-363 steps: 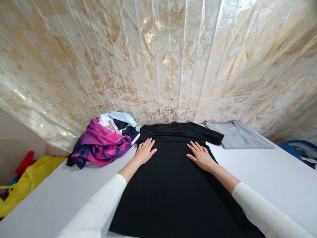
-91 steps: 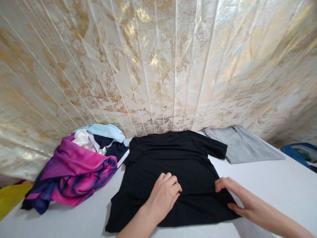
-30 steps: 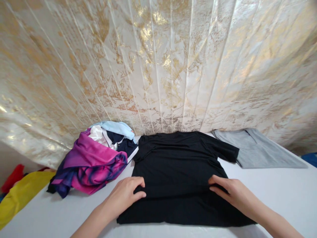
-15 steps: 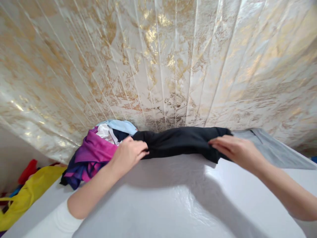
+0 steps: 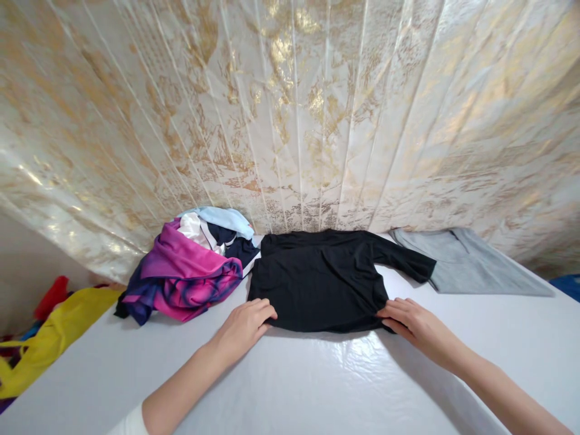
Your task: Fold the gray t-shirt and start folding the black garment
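A black shirt (image 5: 319,278) lies folded in half on the white table (image 5: 317,386), one short sleeve sticking out to the right. My left hand (image 5: 244,325) pinches its near left corner, fingers curled on the fabric. At the near right corner my right hand (image 5: 414,326) grips the edge the same way. Both forearms reach in from the bottom of the view.
A heap of pink, navy, white and light blue clothes (image 5: 185,269) sits left of the shirt. A flat grey garment (image 5: 466,269) lies at the right. A gold-patterned curtain (image 5: 290,109) hangs behind the table. Yellow and red items (image 5: 40,338) lie beyond the left edge.
Both hands lifted the shirt's near half, carried it toward the curtain, and laid it down, leaving the shirt shorter. The hands have come back to the near edge.
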Tool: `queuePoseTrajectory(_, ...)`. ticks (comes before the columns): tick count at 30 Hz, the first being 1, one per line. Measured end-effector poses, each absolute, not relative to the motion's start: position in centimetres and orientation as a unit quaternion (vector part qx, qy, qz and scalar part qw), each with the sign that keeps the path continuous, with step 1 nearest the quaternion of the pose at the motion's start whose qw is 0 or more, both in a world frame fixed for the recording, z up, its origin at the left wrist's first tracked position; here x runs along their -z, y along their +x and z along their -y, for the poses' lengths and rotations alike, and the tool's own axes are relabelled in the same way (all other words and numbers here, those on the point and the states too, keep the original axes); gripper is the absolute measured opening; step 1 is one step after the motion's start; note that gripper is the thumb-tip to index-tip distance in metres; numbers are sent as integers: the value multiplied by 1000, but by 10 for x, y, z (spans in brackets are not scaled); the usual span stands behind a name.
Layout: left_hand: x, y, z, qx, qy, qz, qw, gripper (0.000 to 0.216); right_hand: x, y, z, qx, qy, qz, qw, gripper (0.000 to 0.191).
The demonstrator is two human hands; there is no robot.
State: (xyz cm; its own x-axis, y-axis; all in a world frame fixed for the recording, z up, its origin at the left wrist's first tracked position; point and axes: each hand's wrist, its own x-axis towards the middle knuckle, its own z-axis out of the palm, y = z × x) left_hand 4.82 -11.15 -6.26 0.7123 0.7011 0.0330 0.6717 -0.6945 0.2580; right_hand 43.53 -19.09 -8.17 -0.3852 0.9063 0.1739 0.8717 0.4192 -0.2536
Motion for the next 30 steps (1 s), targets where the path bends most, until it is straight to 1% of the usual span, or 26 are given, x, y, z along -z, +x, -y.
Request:
queuePoseTrajectory(3,63,35,119,-86,922,-354,131,15,80,438,204,-65,-522,836,156,21)
queuePoseTrajectory(6,62,17,134,-85,930,-340,110,14,74,441,226,-46,-513,838,181,22)
queuePoseTrajectory(9,64,0,159,-66,930,-348,98,16,74,440,250,-45,-490,857,155,20)
queuePoseTrajectory(12,64,-8,179,-70,920,-364,124,12,72,435,264,-112,-489,858,110,19)
queuePoseTrajectory(14,60,-5,180,-77,915,-368,145,13,64,429,262,-173,-510,836,103,20)
queuePoseTrajectory(17,53,11,159,-101,913,-369,139,14,51,416,240,-204,-537,809,127,19)
queuePoseTrajectory(20,54,34,120,-128,905,-395,91,20,49,404,201,-162,-558,798,161,19)
queuePoseTrajectory(22,59,50,96,-121,893,-430,50,25,56,396,174,-128,-575,788,179,21)
queuePoseTrajectory(24,65,63,78,-100,882,-461,22,21,65,389,147,-102,-590,777,194,24)
queuePoseTrajectory(27,72,74,66,-80,873,-481,8,4,77,380,114,-74,-608,764,202,28)
queuePoseTrajectory(30,74,78,63,-74,867,-493,1,10,86,373,89,-58,-635,749,179,30)
